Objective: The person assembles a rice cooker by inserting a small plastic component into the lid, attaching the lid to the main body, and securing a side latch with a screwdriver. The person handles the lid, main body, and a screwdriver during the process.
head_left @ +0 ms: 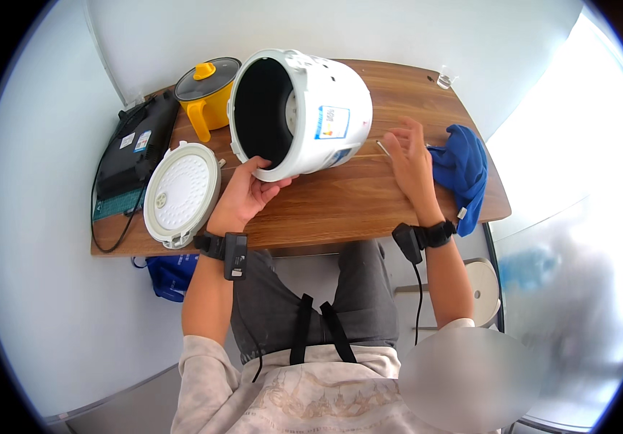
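Note:
A white rice cooker body (344, 98) is tipped on its side over the table, its dark hollow mouth facing left. My left hand (242, 195) grips its lower rim, thumb inside the mouth and fingers beneath. Away from the cooker, my right hand (412, 163) is raised with fingers apart. By its thumb is a thin metal rod (382, 147); whether they touch I cannot tell. Next to the right wrist lies a crumpled blue cloth (463, 170). The round white cooker lid (181, 189), inner face up, rests left of my left hand.
A yellow pot (214, 105) with a glass lid stands at the back left. Beside it are a black flat appliance (134, 155) with a cord and a green mat (109, 206). A small clear cup (445, 78) sits at the far right corner of the wooden table (326, 210).

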`<state>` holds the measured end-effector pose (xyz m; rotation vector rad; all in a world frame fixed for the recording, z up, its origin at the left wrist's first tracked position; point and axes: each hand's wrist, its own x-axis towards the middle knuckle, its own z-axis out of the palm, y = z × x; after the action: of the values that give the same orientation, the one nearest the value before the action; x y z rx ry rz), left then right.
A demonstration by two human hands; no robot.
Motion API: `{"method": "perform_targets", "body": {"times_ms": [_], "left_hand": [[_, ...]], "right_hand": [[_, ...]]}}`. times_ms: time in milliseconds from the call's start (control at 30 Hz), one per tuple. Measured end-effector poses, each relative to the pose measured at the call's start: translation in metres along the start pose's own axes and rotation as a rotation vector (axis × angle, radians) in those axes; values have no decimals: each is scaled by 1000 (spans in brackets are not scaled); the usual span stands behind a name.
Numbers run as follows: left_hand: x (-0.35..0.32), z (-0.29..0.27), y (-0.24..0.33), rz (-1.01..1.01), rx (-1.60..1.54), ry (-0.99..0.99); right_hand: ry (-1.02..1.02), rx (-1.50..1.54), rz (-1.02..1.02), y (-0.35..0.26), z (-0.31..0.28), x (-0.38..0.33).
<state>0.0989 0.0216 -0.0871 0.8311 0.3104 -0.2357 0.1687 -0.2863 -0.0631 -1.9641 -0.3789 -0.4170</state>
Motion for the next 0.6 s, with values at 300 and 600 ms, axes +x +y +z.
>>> {"method": "perform_targets", "body": {"times_ms": [300, 600], "left_hand": [[6, -3, 3, -53, -204, -110], [19, -21, -10, -114, -334, -290]], "right_hand": [[-420, 473, 107, 11, 28, 17], [-243, 363, -101, -39, 17, -6]]}}
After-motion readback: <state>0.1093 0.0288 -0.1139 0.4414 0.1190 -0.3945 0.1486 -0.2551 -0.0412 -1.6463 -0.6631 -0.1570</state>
